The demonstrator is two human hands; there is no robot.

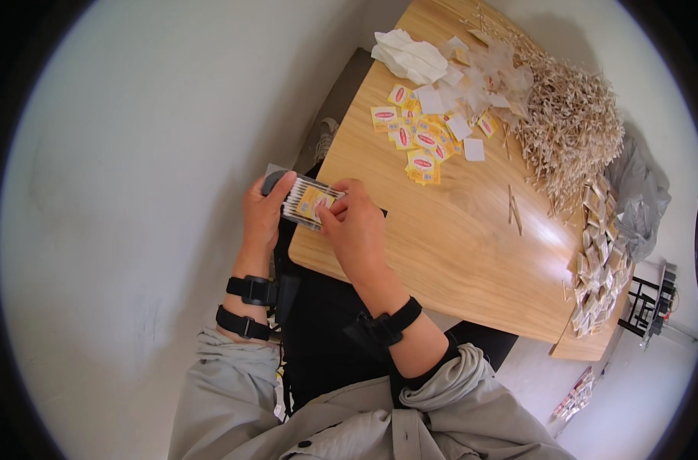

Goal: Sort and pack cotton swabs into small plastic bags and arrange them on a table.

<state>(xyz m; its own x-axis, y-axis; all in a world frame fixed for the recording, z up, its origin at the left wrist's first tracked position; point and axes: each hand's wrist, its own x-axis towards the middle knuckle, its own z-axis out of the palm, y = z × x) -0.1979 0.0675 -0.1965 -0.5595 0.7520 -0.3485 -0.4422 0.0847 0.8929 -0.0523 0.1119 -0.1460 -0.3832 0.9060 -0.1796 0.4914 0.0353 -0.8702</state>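
My left hand (262,211) grips a small flat pack of cotton swabs (293,201) by its left end, thumb on top, above the table's near left corner. White swab tips show in a row along the pack. A yellow label card (311,202) lies over the swabs. My right hand (357,234) is closed at the pack's right end, thumb and fingertips pressed against the card and pack. Whether the right fingers pinch the card alone or the pack as well is hard to make out.
On the wooden table (441,238) lie yellow and white cards (424,140), a crumpled white bag (410,57) and clear plastic sleeves (502,69). A large heap of loose cotton swabs (571,126) rises at far right, above a pile of filled packs (600,264). A grey plastic bag (642,199) sits beside them.
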